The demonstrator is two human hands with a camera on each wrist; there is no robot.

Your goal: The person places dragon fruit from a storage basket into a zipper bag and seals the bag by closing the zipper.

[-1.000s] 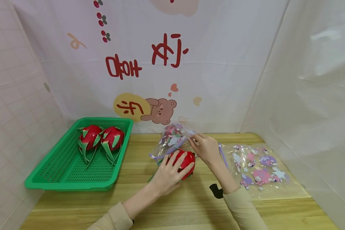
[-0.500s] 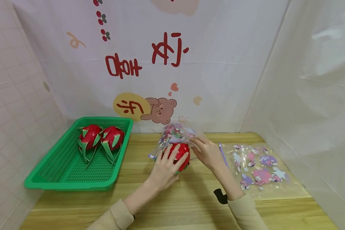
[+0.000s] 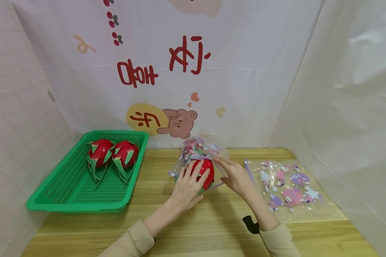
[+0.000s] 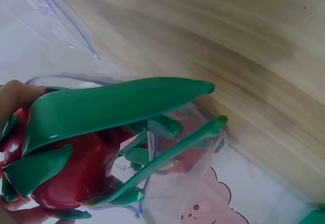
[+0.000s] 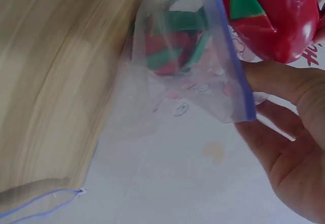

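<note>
My left hand (image 3: pixel 186 189) grips a red dragon fruit (image 3: pixel 208 175) with green scales, its fingers spread over the top. In the left wrist view the dragon fruit (image 4: pixel 76 176) has long green leaf tips pointing toward the bag. Behind it lies a clear printed zip bag (image 3: pixel 213 148) with a purple-blue closure, and another dragon fruit (image 5: pixel 170 51) is inside. My right hand (image 3: pixel 238 176) pinches the bag's edge (image 5: pixel 236 74), thumb on one side and fingers on the other, holding the mouth apart. The held fruit is right at the opening and overlaps it in the head view.
A green plastic basket (image 3: pixel 78 207) with two dragon fruits (image 3: pixel 126 154) stands at the left. On the right a flat printed zip bag (image 3: pixel 291 200) lies on the wooden table (image 3: pixel 193 235). Printed white sheets (image 3: pixel 244 82) hang at the back and sides.
My left hand has moved the dragon fruit slightly up and away toward the bag's mouth. My right hand has shifted along the bag's edge, and the opening now spreads wider around the fruit.
</note>
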